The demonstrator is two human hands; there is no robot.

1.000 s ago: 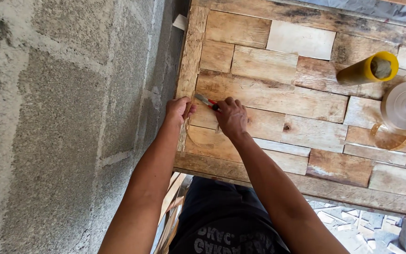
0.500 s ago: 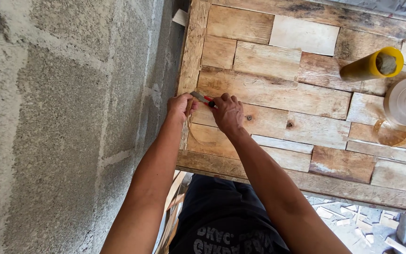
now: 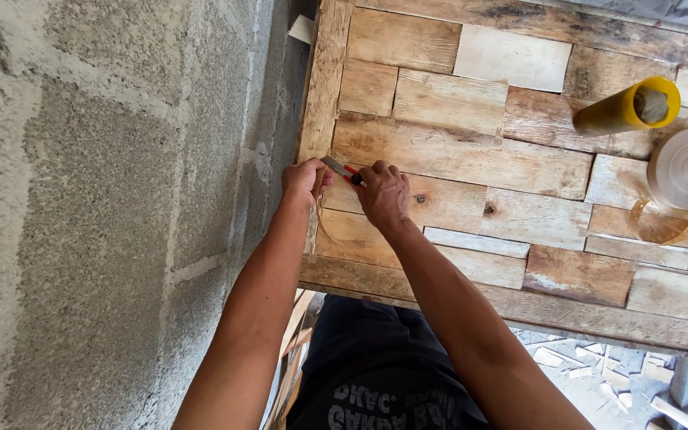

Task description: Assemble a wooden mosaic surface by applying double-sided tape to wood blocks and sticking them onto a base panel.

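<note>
My left hand (image 3: 302, 181) pinches a thin pale strip (image 3: 313, 227) of edge banding against the left edge of a patchwork wooden tabletop (image 3: 471, 159). The strip hangs down below the hand and curls onto the boards. My right hand (image 3: 384, 193) grips a small cutter with a red handle and a metal blade (image 3: 338, 168). The blade tip points left and meets the strip right next to my left fingers.
A roll of pale banding tape (image 3: 686, 171) with a loose curl lies at the table's right. A yellow tube (image 3: 623, 111) lies behind it. A grey block wall (image 3: 113, 199) stands close on the left. Wood scraps (image 3: 591, 366) litter the floor below.
Both hands have slid a little farther up the table's left edge. The cutter blade now shows more clearly between them.
</note>
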